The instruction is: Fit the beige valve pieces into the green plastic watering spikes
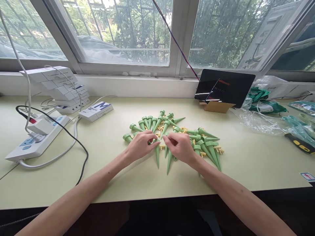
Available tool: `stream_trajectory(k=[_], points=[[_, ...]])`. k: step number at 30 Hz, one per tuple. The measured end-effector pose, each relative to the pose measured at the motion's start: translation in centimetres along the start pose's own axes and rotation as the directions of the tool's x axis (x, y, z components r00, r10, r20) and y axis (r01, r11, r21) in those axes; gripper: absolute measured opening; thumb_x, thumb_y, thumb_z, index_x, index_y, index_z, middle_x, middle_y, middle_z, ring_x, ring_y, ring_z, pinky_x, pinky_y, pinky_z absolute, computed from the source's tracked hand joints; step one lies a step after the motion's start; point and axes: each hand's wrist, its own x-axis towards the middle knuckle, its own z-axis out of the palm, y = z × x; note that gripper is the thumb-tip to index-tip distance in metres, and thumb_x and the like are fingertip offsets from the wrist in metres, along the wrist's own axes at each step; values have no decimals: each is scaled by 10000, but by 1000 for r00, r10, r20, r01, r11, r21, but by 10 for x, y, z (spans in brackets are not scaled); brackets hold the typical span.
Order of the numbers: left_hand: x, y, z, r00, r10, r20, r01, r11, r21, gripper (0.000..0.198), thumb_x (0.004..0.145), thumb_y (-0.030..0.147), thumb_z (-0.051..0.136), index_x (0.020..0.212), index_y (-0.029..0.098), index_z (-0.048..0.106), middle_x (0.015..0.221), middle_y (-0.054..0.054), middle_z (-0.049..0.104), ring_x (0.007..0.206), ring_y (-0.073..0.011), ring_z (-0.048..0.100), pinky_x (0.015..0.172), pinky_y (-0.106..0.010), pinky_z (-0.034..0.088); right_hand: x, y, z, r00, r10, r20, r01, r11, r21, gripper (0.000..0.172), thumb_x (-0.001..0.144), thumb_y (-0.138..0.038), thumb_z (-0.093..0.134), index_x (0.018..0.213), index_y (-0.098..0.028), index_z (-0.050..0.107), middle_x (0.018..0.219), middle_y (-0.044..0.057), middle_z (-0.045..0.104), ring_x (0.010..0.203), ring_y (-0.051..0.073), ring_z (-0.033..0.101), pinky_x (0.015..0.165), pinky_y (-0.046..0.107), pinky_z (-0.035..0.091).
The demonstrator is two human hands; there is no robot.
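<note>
Several green cone-shaped plastic spikes (208, 149) lie in a fan on the pale table (118, 177), with small yellow valve pieces (218, 149) scattered among them. My left hand (140, 144) rests over the middle of the heap, fingers curled and pinched at a spike (157, 155) whose tip points toward me. My right hand (180, 146) sits just beside it, fingers also pinched together over another spike (169, 162). The two hands nearly touch above the spikes. What exactly each pinch holds is hidden by the fingers.
A white power strip (34, 141) with plugs and cables lies at the left, with stacked white boxes (59, 88) behind it. A dark tablet (225, 87) leans on a cardboard box at the back. Plastic bags (265, 114) with green items lie at the right.
</note>
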Motion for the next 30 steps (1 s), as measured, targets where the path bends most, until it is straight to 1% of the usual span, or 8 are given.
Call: stream_trajectory(k=[4, 6, 12, 16, 18, 21, 24, 30], points=[[0, 2, 0, 1000, 4, -3, -4, 1000, -1, 231, 872, 356, 646, 748, 167, 691, 657, 5, 561, 523, -97, 451, 534, -242, 361, 0, 0, 0, 1000, -4, 7, 4, 1000, 21, 415, 952, -284, 506, 581, -196, 341, 509, -59, 304, 485, 86, 247, 486, 248, 247], [0, 3, 0, 1000, 4, -30, -4, 1000, -15, 248, 890, 360, 626, 753, 166, 696, 649, 5, 561, 516, -94, 445, 527, -239, 356, 0, 0, 0, 1000, -5, 12, 5, 999, 35, 406, 948, -273, 509, 586, -195, 342, 511, -59, 315, 487, 85, 253, 487, 247, 247], [5, 1, -5, 974, -56, -219, 40, 996, -78, 257, 917, 304, 572, 733, 168, 688, 606, 11, 556, 518, -93, 439, 532, -231, 369, 1, 0, 0, 1000, 10, 30, -11, 999, 43, 419, 957, -300, 506, 583, -194, 352, 509, -61, 312, 484, 84, 249, 491, 245, 256], [6, -5, -7, 945, -134, -300, 104, 988, -115, 189, 905, 299, 574, 919, 175, 716, 577, 36, 537, 504, -91, 425, 545, -223, 394, 0, 1, 0, 996, 38, 81, -43, 998, 56, 379, 971, -327, 496, 622, -193, 435, 529, -57, 360, 485, 85, 283, 494, 239, 274], [6, -7, -6, 942, -152, -300, 120, 985, -122, 203, 902, 298, 570, 979, 179, 714, 560, 47, 513, 490, -89, 415, 543, -218, 399, -1, 1, 0, 994, 43, 105, -49, 997, 59, 353, 975, -334, 494, 653, -192, 474, 540, -54, 388, 488, 86, 305, 497, 236, 284], [5, -6, -4, 949, -142, -280, 118, 988, -101, 204, 900, 294, 561, 958, 179, 719, 566, 39, 530, 498, -93, 433, 555, -218, 410, -1, 2, 0, 992, 41, 116, -48, 997, 54, 338, 978, -330, 490, 670, -192, 493, 541, -55, 394, 488, 87, 306, 500, 235, 287], [5, -6, -3, 955, -134, -265, 115, 990, -87, 205, 900, 289, 549, 947, 182, 717, 577, 32, 553, 509, -99, 451, 572, -222, 423, -1, 2, 0, 992, 35, 120, -41, 998, 47, 343, 980, -326, 485, 665, -192, 489, 541, -54, 397, 489, 89, 305, 505, 237, 288], [5, -7, -4, 960, -135, -245, 116, 989, -91, 221, 908, 262, 512, 954, 180, 712, 556, 42, 507, 504, -102, 436, 576, -224, 414, 0, 0, -1, 992, 28, 123, -35, 998, 58, 366, 979, -318, 482, 637, -193, 446, 532, -59, 360, 490, 88, 281, 500, 239, 268]])
